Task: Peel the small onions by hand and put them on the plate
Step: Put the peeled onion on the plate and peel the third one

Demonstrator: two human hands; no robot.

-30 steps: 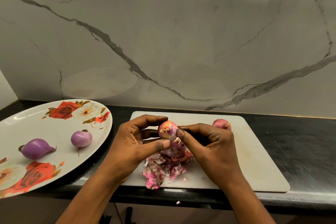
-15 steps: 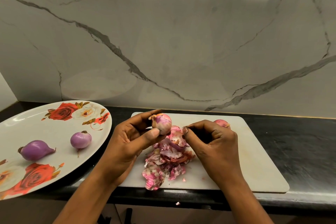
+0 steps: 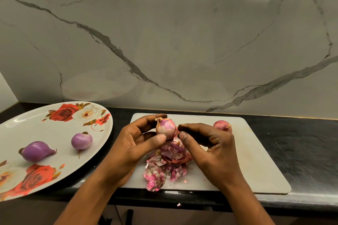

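Pink and papery, the half-skinned onion [image 3: 165,128] is held up at the centre of the frame, pinched between the thumb and fingertips of the left hand [image 3: 133,148], its root tuft turned up and to the left so that the flank with loose skin is offered to the other hand. The right hand [image 3: 210,146] is poised just beside it, thumb and forefinger curled toward each other at the onion's right edge; whether a shred of skin is caught between them cannot be told. The work is kept over the heap of peelings [image 3: 164,164] on the white cutting board [image 3: 256,160], so that whatever is torn off drops onto the pile and not onto the black counter [image 3: 301,142]. One unpeeled onion [image 3: 222,125] is left waiting at the board's far edge, partly hidden behind the right hand. A long peeled onion [image 3: 35,151] and a round peeled onion [image 3: 81,140] are laid well apart on the flowered plate [image 3: 22,129] at the left of the frame, set close beside the board so that only a short carry is needed. By that count the job is judged a little past halfway: this onion is to be stripped to its glossy purple layer and plated, then the last one taken up. A light nail-tip pull is called for, as dry skin is likely to tear into flakes.
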